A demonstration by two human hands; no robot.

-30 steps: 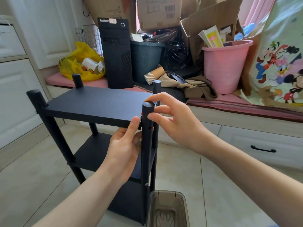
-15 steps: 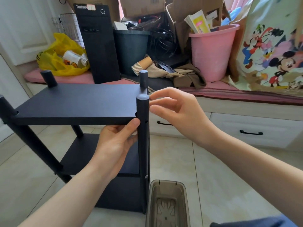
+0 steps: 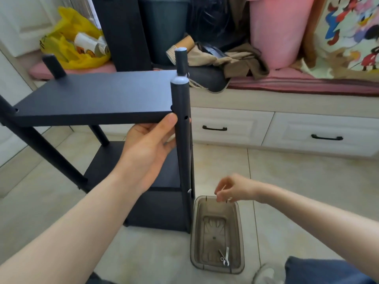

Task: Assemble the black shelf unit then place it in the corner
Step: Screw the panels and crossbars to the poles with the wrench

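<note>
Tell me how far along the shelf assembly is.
Done: lower shelves sit between the posts. In hand: left hand steadies the top board at the front post, whose screw hole is empty; right hand hovers over the tray. Left: fastening, corner placement.

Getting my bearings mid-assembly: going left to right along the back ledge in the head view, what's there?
Yellow plastic bag → black computer tower → dark green plastic bin → pink plastic bucket → cartoon-print bag.
</note>
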